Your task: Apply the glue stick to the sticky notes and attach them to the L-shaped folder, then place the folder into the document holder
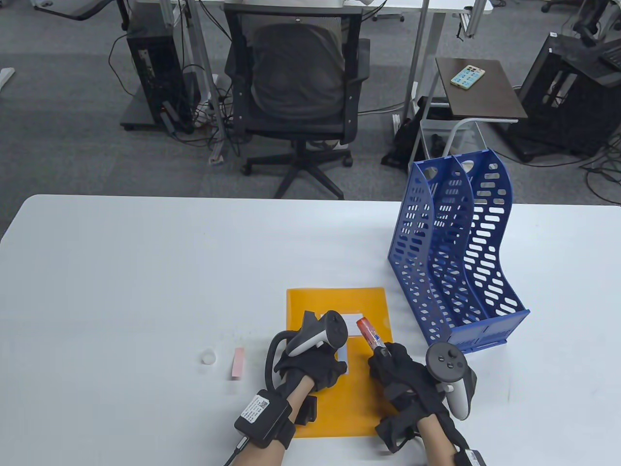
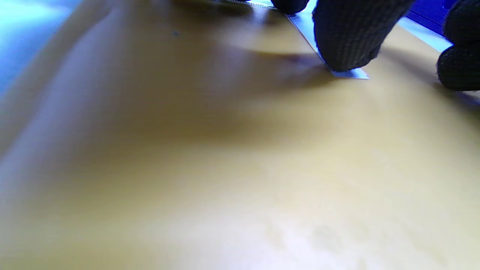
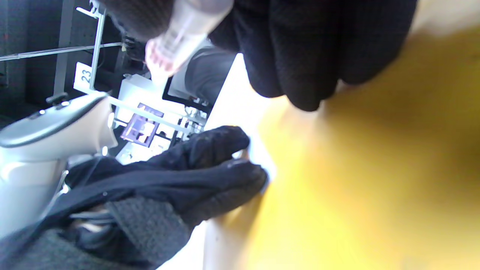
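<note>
An orange L-shaped folder [image 1: 339,403] lies flat near the table's front edge. A pale sticky note [image 1: 342,355] lies on it, partly hidden under my left hand [image 1: 320,366]. In the left wrist view a gloved fingertip [image 2: 345,45] presses down on a corner of the note [image 2: 354,75]. My right hand [image 1: 393,371] grips a glue stick [image 1: 371,334] just right of the note, its red end pointing up and away. The right wrist view shows the glue stick [image 3: 180,33] in my fingers above the folder [image 3: 375,187], with the left hand [image 3: 210,176] resting on the note.
A blue two-slot document holder [image 1: 456,257] stands upright to the right of the folder. Left of the folder lie a pink strip of sticky notes [image 1: 238,363] and a small white cap [image 1: 208,357]. Beyond the table's far edge stands an office chair [image 1: 296,92].
</note>
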{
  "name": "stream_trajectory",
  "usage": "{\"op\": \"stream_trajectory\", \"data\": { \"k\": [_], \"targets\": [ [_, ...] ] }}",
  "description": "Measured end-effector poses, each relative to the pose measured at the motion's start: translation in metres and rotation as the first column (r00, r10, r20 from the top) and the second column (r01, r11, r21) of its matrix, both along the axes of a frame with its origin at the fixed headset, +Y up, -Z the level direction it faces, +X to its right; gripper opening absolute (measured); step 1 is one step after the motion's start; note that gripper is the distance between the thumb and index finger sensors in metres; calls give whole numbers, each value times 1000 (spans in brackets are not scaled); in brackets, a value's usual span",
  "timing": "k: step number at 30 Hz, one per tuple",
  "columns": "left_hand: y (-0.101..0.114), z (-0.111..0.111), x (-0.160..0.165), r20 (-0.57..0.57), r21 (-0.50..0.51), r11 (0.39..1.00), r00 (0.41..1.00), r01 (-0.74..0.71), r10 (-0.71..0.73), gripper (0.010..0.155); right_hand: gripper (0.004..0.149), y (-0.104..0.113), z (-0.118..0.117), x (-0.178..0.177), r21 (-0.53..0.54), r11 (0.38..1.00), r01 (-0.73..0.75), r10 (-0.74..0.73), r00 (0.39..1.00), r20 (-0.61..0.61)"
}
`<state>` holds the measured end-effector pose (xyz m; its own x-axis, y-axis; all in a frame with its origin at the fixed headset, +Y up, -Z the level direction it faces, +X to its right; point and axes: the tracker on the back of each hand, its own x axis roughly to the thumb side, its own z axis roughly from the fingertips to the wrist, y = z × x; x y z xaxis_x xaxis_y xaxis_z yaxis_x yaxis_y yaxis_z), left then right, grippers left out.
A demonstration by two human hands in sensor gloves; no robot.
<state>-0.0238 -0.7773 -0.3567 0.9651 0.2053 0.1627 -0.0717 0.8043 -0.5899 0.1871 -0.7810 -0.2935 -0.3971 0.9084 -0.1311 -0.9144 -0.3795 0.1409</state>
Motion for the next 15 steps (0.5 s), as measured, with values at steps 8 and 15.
{"op": "stream_trajectory", "data": {
  "k": [8,15],
  "targets": [
    [-1,1,-1,5,26,1000,1000,-5,5,80,63,0,-1,0,0,1000,-3,3,1000,-3],
    [-4,1,-1,27,-11,1000,1000,0,0,67,63,0,-1,0,0,1000,-2,2,1000,-4]
  ]
}}
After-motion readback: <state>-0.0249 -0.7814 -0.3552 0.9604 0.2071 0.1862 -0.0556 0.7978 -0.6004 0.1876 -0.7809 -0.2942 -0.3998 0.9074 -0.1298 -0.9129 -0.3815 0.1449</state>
